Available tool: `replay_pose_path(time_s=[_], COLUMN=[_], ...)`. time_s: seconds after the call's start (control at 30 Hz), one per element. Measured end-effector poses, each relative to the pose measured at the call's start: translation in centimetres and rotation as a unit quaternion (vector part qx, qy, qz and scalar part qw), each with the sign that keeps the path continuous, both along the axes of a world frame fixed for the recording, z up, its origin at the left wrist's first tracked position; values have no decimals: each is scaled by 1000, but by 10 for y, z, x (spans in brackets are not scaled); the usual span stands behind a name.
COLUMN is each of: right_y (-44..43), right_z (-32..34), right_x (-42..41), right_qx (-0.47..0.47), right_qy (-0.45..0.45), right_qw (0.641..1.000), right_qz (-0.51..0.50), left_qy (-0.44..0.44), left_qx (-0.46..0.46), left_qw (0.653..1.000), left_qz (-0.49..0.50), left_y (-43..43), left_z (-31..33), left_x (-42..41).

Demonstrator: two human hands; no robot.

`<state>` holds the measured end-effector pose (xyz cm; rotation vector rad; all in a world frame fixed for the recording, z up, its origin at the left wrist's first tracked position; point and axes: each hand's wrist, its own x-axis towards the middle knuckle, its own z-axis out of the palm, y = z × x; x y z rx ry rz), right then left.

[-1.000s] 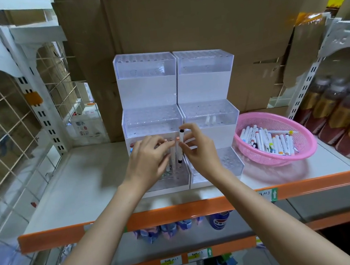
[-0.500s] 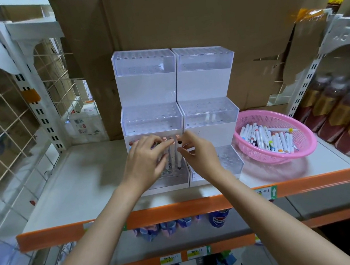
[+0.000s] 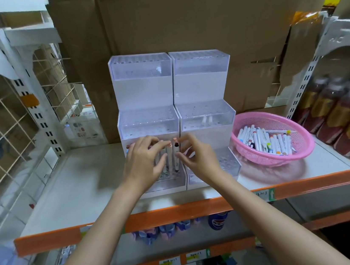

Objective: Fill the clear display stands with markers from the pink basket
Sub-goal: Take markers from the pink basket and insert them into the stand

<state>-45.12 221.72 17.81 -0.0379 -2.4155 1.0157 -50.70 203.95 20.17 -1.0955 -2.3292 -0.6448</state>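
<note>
One dark-capped marker (image 3: pixel 176 154), held above the left stand (image 3: pixel 148 122) a second ago, now sits in its lowest tier. My left hand (image 3: pixel 144 165) lays relaxed fingers across neighbouring caps. My right hand (image 3: pixel 200 160) curls fingers beside the barrel; grip unclear. The pink basket (image 3: pixel 284 160), right of the stand, holds plenty more. Upper tiers look unfilled.

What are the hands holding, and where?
Seemingly the right fingers pinch the black-capped marker by its upper half; the left fingers only touch other markers.
</note>
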Motion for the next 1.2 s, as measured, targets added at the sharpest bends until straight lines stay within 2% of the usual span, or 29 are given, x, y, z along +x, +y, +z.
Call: replay_pose_path(time_s=[0.2,0.37,0.47,0.6,0.77,0.87,1.0,1.2], right_y=[40,95,137,199,254,271,285,295], right_z=[10,18,14,9,3,2,0,-7], right_x=[22,55,72,87,87,71,49,28], right_qx=[-6,26,34,37,59,72,79,75], right_qy=[40,65,28,-82,-177,-206,-242,-236], right_qw=[998,991,987,974,957,951,951,962], right_qz=[-49,-111,-152,-207,-220,-219,-176,-112], left_qy=[49,34,12,-44,-189,-224,-210,-140], left_qx=[18,9,7,-14,-77,-129,-141,-178], left_qw=[998,992,983,976,970,965,967,973], left_qz=[-27,-120,-181,-211,-132,-51,22,39], left_y=[40,113,159,214,266,290,311,332], left_z=[19,19,10,4,-6,-17,-28,-28], left_x=[5,26,39,43,34,25,4,-3])
